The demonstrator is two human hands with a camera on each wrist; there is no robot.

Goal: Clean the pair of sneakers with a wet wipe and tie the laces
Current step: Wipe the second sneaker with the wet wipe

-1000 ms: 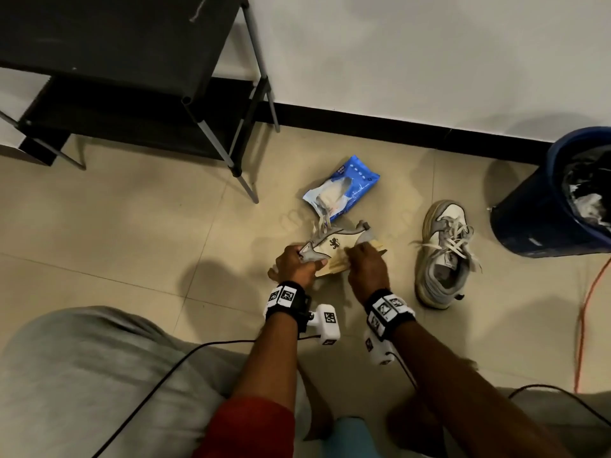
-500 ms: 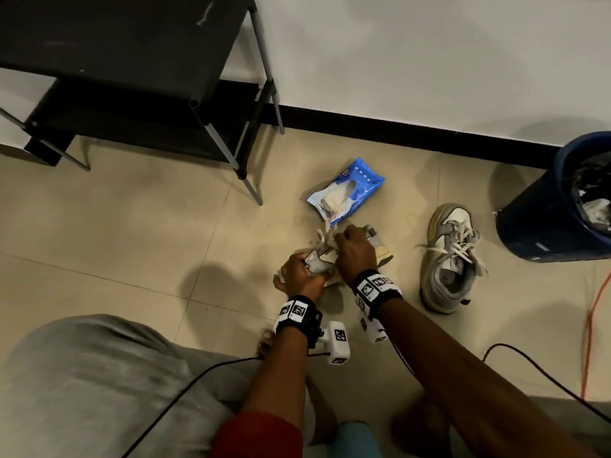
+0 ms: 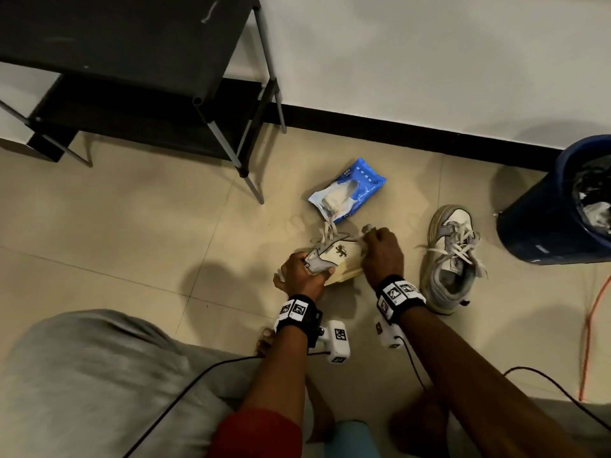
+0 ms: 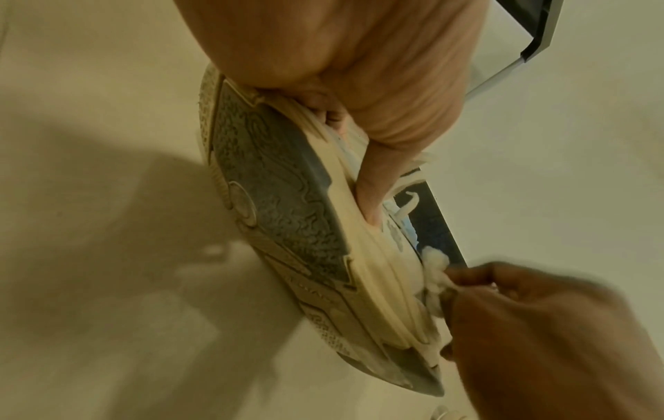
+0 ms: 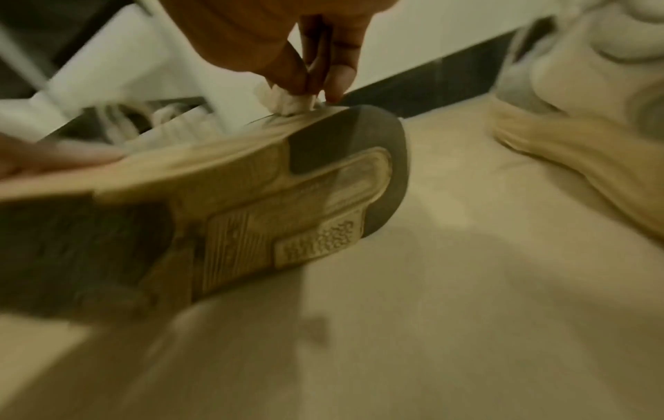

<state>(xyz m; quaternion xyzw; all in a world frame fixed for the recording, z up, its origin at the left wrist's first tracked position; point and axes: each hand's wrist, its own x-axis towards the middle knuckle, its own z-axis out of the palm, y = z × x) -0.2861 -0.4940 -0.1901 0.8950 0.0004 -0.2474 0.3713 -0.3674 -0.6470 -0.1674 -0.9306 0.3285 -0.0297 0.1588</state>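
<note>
My left hand (image 3: 302,271) grips one grey-and-cream sneaker (image 3: 334,256) tipped on its side above the floor, thumb on the sole edge (image 4: 370,199). The tread (image 4: 284,216) faces the wrist cameras. My right hand (image 3: 380,251) pinches a crumpled white wet wipe (image 5: 287,99) and presses it on the sneaker's upper near the far end (image 4: 434,270). The other sneaker (image 3: 451,256) lies upright on the floor to the right, its laces loose. The held sneaker's laces (image 3: 327,231) dangle untied.
A blue pack of wet wipes (image 3: 347,190) lies open just beyond the held sneaker. A black shelf rack (image 3: 139,77) stands at the back left. A blue bin (image 3: 562,206) with rubbish sits at the right, an orange cable (image 3: 591,325) beside it. My knees frame the bottom.
My right hand has slid with the wipe along the sneaker toward its far end. The left hand keeps its hold on the sneaker, which has tilted a little.
</note>
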